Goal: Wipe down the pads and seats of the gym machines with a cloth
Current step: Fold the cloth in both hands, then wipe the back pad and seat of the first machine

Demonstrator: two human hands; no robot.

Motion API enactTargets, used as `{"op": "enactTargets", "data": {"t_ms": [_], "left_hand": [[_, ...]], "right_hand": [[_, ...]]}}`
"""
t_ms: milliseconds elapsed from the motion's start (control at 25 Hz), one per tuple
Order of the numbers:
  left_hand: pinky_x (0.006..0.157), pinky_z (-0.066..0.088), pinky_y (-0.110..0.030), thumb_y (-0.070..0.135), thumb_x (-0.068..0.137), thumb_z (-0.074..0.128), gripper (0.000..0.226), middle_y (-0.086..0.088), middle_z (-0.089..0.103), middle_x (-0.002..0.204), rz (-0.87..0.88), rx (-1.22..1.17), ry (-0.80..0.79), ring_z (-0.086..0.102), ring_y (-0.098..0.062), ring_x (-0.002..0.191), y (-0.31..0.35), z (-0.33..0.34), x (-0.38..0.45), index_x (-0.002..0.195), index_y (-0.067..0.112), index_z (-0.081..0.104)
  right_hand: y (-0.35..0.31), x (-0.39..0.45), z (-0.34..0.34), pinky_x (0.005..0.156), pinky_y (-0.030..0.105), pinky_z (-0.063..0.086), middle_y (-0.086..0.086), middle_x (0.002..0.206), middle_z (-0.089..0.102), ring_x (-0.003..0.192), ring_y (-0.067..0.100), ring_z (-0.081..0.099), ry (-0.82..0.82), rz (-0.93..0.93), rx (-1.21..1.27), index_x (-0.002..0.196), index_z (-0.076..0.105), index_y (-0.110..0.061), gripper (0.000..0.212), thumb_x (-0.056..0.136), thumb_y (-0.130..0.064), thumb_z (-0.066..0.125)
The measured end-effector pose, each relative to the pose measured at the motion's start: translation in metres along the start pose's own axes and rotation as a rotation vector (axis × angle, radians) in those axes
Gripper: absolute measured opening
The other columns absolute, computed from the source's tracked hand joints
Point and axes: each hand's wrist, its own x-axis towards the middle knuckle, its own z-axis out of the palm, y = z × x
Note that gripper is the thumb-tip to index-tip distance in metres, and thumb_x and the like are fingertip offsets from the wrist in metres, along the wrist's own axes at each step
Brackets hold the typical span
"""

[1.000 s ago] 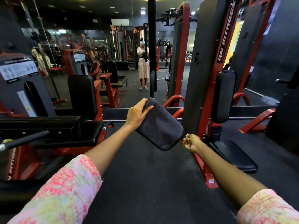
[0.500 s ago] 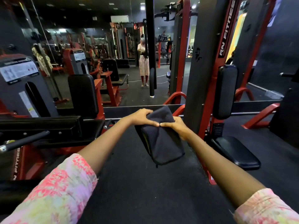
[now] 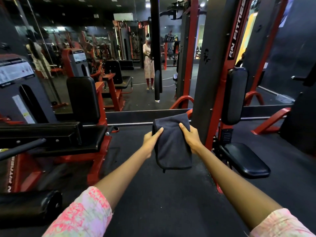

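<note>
We hold the dark grey cloth (image 3: 172, 144) up in front of us over the black floor (image 3: 153, 211), folded and hanging down. Our left hand (image 3: 151, 141) has its grip clamped on the cloth's left edge, thumb laid across the front, and our right hand (image 3: 190, 138) has its grip clamped on the right edge in the same way. Half a second ago both hands pinched the cloth together at its top; now they sit apart on its two sides, and the cloth hangs flatter. Just right of the cloth stands a red and grey machine upright (image 3: 217, 69) with white lettering that reads "RN FITNESS", partly cut off at the top. Its black back pad (image 3: 234, 96) and black seat (image 3: 244, 159) lie right of the cloth, untouched. Left of the cloth is another machine's black seat (image 3: 82, 139).
</note>
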Motion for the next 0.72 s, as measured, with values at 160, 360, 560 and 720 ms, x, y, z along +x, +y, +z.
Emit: {"op": "enactTargets", "data": {"t_ms": [160, 360, 560, 720], "left_hand": [[0.081, 0.045, -0.037, 0.032, 0.098, 0.044, 0.031, -0.011, 0.064, 0.091, 0.190, 0.217, 0.166, 0.058, -0.022, 0.088, -0.011, 0.031, -0.001, 0.087, 0.006, 0.058], [0.071, 0.042, -0.036, 0.032, 0.100, 0.038, 0.038, -0.018, 0.063, 0.087, 0.236, 0.376, 0.111, 0.057, -0.029, 0.081, -0.036, 0.093, -0.009, 0.088, 0.000, 0.054], [0.067, 0.036, -0.033, 0.033, 0.100, 0.037, 0.033, -0.014, 0.061, 0.083, 0.235, 0.442, 0.010, 0.056, -0.027, 0.079, -0.063, 0.162, -0.016, 0.080, 0.008, 0.049], [0.071, 0.044, -0.038, 0.035, 0.099, 0.038, 0.035, -0.017, 0.063, 0.087, 0.221, 0.454, -0.082, 0.058, -0.031, 0.083, -0.085, 0.223, -0.023, 0.079, 0.008, 0.049]], "right_hand": [[0.012, -0.008, -0.026, 0.058, 0.012, 0.040, 0.000, 0.085, 0.065, 0.079, 0.011, 0.058, 0.163, -0.069, -0.286, 0.090, 0.065, -0.010, 0.021, 0.095, -0.027, 0.055], [0.024, -0.025, -0.083, 0.069, 0.026, 0.040, 0.004, 0.084, 0.067, 0.083, 0.016, 0.059, 0.313, -0.035, -0.344, 0.087, 0.065, -0.012, 0.023, 0.095, -0.030, 0.055], [0.034, -0.038, -0.155, 0.070, 0.029, 0.041, -0.002, 0.075, 0.063, 0.080, 0.016, 0.057, 0.396, 0.025, -0.422, 0.073, 0.059, -0.016, 0.028, 0.095, -0.031, 0.053], [0.042, -0.045, -0.221, 0.066, 0.026, 0.037, -0.008, 0.065, 0.054, 0.072, 0.015, 0.053, 0.434, 0.076, -0.484, 0.061, 0.048, -0.024, 0.035, 0.096, -0.030, 0.052]]}}
